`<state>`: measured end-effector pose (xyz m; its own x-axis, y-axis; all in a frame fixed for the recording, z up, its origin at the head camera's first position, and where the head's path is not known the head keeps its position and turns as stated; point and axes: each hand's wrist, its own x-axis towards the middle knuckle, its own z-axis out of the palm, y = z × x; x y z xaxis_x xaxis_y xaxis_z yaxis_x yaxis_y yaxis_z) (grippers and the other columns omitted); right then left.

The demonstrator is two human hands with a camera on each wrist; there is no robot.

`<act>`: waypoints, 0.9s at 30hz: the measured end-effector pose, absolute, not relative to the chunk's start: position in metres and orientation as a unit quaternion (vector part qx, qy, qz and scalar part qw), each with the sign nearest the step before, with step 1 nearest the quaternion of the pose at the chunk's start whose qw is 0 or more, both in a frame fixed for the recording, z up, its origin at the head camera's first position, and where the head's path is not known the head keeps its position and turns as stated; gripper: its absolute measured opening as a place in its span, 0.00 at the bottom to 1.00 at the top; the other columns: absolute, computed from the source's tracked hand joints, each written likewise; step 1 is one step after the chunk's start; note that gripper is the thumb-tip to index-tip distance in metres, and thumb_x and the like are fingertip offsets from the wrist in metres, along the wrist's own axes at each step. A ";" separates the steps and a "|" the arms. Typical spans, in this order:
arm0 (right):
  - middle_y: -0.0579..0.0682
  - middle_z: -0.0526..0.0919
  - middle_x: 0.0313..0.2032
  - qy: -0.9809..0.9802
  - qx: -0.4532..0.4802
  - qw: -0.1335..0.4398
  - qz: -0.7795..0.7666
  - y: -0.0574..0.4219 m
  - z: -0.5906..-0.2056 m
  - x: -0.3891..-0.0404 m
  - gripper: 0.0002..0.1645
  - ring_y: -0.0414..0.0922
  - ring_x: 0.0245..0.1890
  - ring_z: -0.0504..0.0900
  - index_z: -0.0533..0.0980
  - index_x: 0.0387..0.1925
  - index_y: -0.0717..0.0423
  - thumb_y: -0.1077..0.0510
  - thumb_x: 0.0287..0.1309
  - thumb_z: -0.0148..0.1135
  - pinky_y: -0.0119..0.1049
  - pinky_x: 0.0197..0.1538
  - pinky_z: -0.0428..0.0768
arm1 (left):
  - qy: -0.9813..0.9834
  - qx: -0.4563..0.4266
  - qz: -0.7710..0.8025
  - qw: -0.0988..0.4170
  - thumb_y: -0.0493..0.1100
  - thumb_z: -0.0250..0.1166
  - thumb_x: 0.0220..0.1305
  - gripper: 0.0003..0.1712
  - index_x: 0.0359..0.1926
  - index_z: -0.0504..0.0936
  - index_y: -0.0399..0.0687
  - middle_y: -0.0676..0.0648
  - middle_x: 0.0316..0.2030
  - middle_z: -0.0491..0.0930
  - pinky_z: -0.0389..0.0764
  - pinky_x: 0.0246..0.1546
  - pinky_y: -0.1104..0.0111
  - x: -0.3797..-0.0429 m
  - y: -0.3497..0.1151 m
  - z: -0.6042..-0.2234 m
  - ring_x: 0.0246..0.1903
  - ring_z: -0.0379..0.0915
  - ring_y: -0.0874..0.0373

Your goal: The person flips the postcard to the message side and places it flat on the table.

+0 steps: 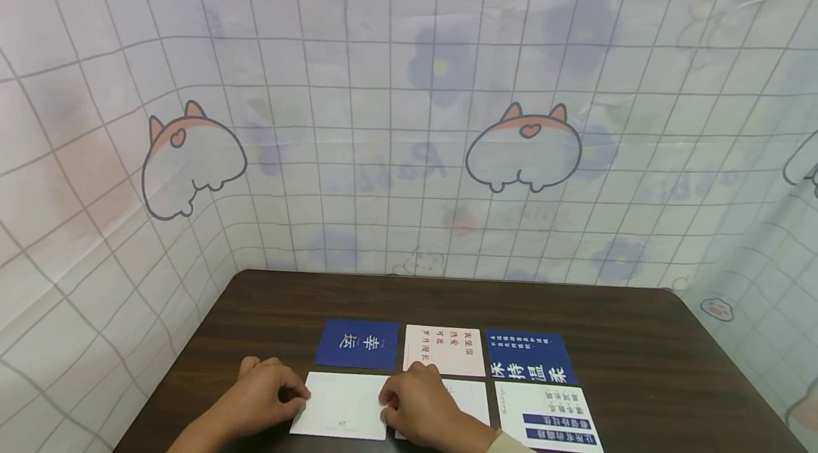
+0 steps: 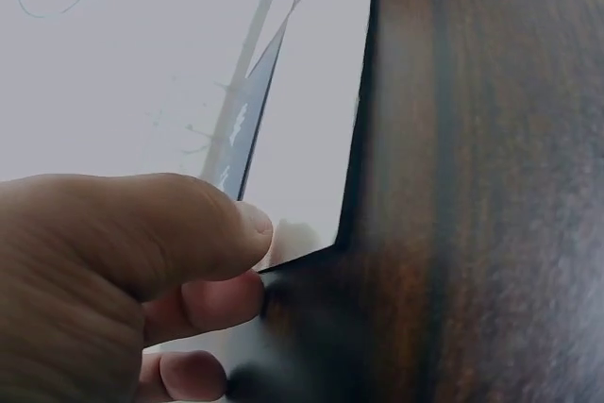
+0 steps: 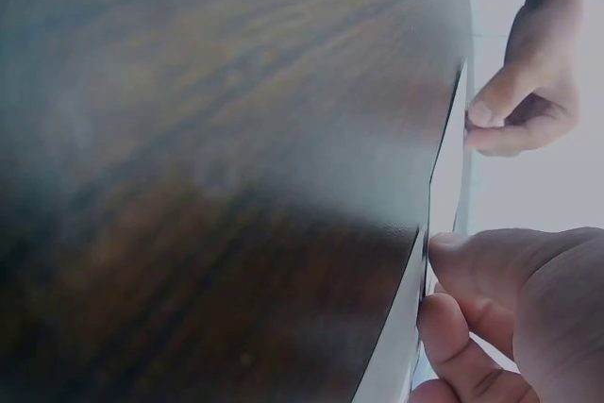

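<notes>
A white card [image 1: 345, 403] with a small faint mark lies at the near left of two rows of cards. At its left edge my left hand [image 1: 267, 396] pinches the card between thumb [image 2: 241, 233] and index finger. My right hand [image 1: 422, 403] holds the opposite edge, thumb and fingertips together there, as the right wrist view also shows. Beneath the right hand is another white card [image 1: 474, 396], mostly covered. Behind the held card is a blue card [image 1: 358, 345] with white characters, and to its right a pale pink card [image 1: 444, 348] with red characters.
At the right end, a blue card [image 1: 530, 353] with large white characters lies behind a white card [image 1: 543, 410] with blue bars. All rest on a dark wooden table [image 1: 645, 361]. A gridded cloth [image 1: 383, 119] with cartoon prints hangs around the back and sides.
</notes>
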<state>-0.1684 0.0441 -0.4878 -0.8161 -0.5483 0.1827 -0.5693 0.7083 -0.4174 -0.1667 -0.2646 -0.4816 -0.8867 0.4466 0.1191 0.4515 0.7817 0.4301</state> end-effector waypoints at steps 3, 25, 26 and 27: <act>0.26 0.77 0.21 -0.925 0.303 0.023 0.228 0.044 -0.487 -0.168 0.05 0.32 0.29 0.66 0.87 0.30 0.42 0.54 0.48 0.77 0.36 0.38 0.62 | -0.945 -0.241 -0.222 0.005 0.47 0.77 0.57 0.06 0.33 0.90 0.69 0.73 0.34 0.80 0.55 0.43 0.51 -0.167 -0.265 -0.483 0.41 0.73 0.65; 0.29 0.82 0.29 -0.922 0.305 0.004 0.239 0.061 -0.478 -0.169 0.09 0.34 0.36 0.71 0.87 0.36 0.44 0.50 0.52 0.76 0.39 0.44 0.66 | -0.933 -0.254 -0.255 -0.021 0.48 0.73 0.63 0.09 0.42 0.88 0.53 0.68 0.25 0.73 0.73 0.33 0.65 -0.170 -0.246 -0.476 0.28 0.68 0.69; 0.30 0.82 0.30 -0.922 0.306 0.006 0.238 0.063 -0.479 -0.169 0.09 0.34 0.37 0.71 0.87 0.36 0.44 0.49 0.52 0.76 0.39 0.44 0.66 | -0.931 -0.254 -0.262 -0.025 0.48 0.73 0.64 0.09 0.43 0.88 0.52 0.68 0.25 0.73 0.73 0.30 0.66 -0.170 -0.244 -0.475 0.28 0.68 0.68; 0.30 0.82 0.30 -0.921 0.307 0.006 0.238 0.064 -0.479 -0.169 0.09 0.34 0.37 0.71 0.87 0.36 0.44 0.49 0.53 0.76 0.39 0.44 0.66 | -0.930 -0.253 -0.266 -0.028 0.48 0.73 0.64 0.09 0.43 0.88 0.52 0.68 0.25 0.73 0.72 0.29 0.67 -0.169 -0.242 -0.474 0.27 0.68 0.68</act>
<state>-0.1690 0.0641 -0.4789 -0.8114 -0.5633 0.1563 -0.5685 0.6983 -0.4350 -0.1693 -0.2420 -0.4739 -0.8707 0.4848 0.0830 0.4555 0.7310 0.5082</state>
